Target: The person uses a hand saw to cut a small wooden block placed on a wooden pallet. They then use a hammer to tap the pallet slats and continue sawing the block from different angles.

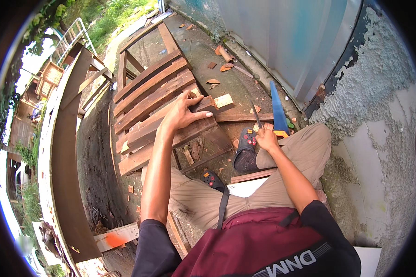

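My left hand (184,113) lies across a brown wooden slat (148,133), its thumb along the near side and fingers curled over the far side. The slat rests on a slatted wooden frame (143,99) in front of me. At that slat's right end sits a pale, freshly cut wood block (223,100). Closed near my right knee, my right hand (266,138) grips a thin dark bar-like tool (256,114) pointing up and away; its exact kind is unclear. Close beside this hand is a handsaw (278,108) with a blue blade and orange handle.
A long brown board (67,152) stands along the left. Dry leaves (226,67) and wood scraps litter the concrete. A corrugated metal wall (286,41) and rough plaster wall (379,124) rise at right. My clog (246,143) is near the saw.
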Tool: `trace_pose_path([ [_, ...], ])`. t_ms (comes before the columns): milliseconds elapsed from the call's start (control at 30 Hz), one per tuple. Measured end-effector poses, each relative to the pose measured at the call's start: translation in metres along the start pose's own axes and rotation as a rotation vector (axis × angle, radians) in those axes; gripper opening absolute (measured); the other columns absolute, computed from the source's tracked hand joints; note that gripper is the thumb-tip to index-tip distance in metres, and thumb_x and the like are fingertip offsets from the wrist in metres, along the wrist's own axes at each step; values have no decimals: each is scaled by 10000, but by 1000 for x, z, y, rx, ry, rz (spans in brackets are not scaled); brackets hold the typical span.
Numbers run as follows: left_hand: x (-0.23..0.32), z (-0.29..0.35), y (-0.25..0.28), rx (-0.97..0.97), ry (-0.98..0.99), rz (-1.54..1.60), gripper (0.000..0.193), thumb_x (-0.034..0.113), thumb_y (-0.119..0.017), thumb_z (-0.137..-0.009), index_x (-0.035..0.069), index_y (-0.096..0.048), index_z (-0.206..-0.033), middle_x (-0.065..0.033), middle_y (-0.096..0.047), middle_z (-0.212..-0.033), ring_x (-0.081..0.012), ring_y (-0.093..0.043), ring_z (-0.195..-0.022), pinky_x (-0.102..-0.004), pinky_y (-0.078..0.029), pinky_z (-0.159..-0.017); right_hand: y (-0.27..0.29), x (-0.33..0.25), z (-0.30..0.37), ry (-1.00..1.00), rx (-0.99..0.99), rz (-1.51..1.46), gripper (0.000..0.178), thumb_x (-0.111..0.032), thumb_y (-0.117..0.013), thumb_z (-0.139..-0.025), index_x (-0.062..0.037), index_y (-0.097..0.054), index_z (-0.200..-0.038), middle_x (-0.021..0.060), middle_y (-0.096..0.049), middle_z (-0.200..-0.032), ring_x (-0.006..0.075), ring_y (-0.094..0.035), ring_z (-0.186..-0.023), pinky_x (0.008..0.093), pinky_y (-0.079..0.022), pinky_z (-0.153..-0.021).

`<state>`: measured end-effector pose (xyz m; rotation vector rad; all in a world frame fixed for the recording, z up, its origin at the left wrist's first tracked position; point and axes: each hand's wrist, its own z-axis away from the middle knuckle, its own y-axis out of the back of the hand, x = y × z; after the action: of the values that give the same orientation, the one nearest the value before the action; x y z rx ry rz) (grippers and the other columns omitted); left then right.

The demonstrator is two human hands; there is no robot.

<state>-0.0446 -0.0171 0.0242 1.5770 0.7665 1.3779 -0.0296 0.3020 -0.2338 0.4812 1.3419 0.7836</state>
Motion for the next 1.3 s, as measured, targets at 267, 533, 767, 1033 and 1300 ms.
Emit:
trace_pose_path([
  [267,-9,-1,2,8,65,58,851,569,-934,-612,85,-738,-1284,-179,-661,-1304,-358,-628,-1228,-476,-489,-1056,18,-76,6,326,439,-363,495,-335,-707,-964,57,-588,-1244,260,-583,-1244,429,-565,-1195,496,-443,-1042],
  [533,-16,-8,-3,13,-84,88,841,554,-936,-623,6,-744,-1232,-170,-691,-1121,-332,-672,-1061,-433,-521,-933,95,-189,4,868,229,-1,443,-292,-708,-949,32,-666,-1249,207,-605,-1370,379,-505,-1359,507,-353,-1146],
  [767,-15,-7,-8,101,-157,42,878,653,-878,-625,-30,-752,-1161,-221,-674,-1032,-393,-660,-1034,-462,-523,-890,92,-190,-15,716,217,-643,83,-49,-745,-931,33,-737,-927,102,-751,-1000,242,-688,-1043,363,-505,-965],
  [1033,-24,-1,-12,211,-166,31,835,753,-776,-681,-16,-774,-1006,-205,-702,-975,-402,-703,-936,-468,-567,-829,69,-184,-23,841,124,-323,437,-168,-842,-840,-8,-666,-1207,168,-623,-1345,331,-591,-1283,437,-479,-1070],
  [1300,-77,116,19,1223,274,12,323,244,-719,-952,61,-700,-1217,-149,-653,-1235,-299,-593,-1223,-430,-451,-1076,58,-164,-40,895,168,-382,384,-77,-837,-826,-18,-678,-1172,153,-641,-1310,321,-604,-1260,428,-549,-1007],
])
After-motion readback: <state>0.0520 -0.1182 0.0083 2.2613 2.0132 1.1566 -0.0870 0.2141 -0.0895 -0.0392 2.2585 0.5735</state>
